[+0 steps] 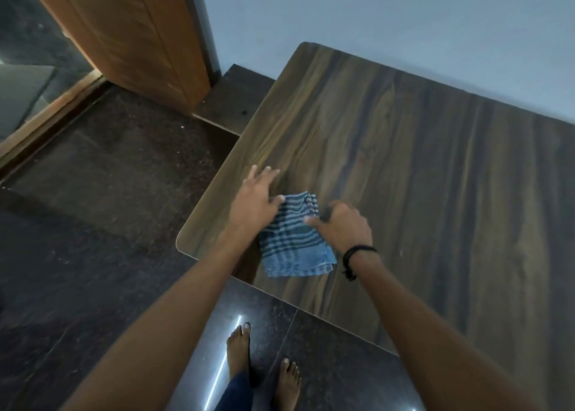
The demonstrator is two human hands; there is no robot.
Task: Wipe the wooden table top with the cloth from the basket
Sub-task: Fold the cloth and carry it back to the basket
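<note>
In the head view, we see the wooden table top (420,161) filling the right half, its far edge against a pale wall (373,15) at 1 o'clock. A wooden door (130,31) leans in at 11 o'clock, with a dark low step (236,99) between it and the table's far left corner. The dark stone floor (93,193) spreads from 9 to 6 o'clock. Two bare feet (238,348) stand on it at 6 o'clock, just beside a bright streak of reflected light (224,364).

The cloth (292,245), blue with dark stripes and folded, lies flat on the table top near its near left corner, at about 7 o'clock of the board. The left hand (253,202) is at the cloth's 10 o'clock; its fingers are straight and spread over the bare wood, holding nothing, and the thumb touches the cloth's far left edge. The right hand (343,228) sits at the cloth's 2 o'clock; its fingers are curled down onto the bunched far right corner, gripping it, and the thumb lies across the fabric. A black wristband (357,250) circles that wrist.

Both hands are blurred, and the right fingertips are hidden under the knuckles. The left forearm covers part of the table's near edge. The table's right side and the door's top are cut off by the frame. We cannot make out what lies behind the dark pane at 10 o'clock.
</note>
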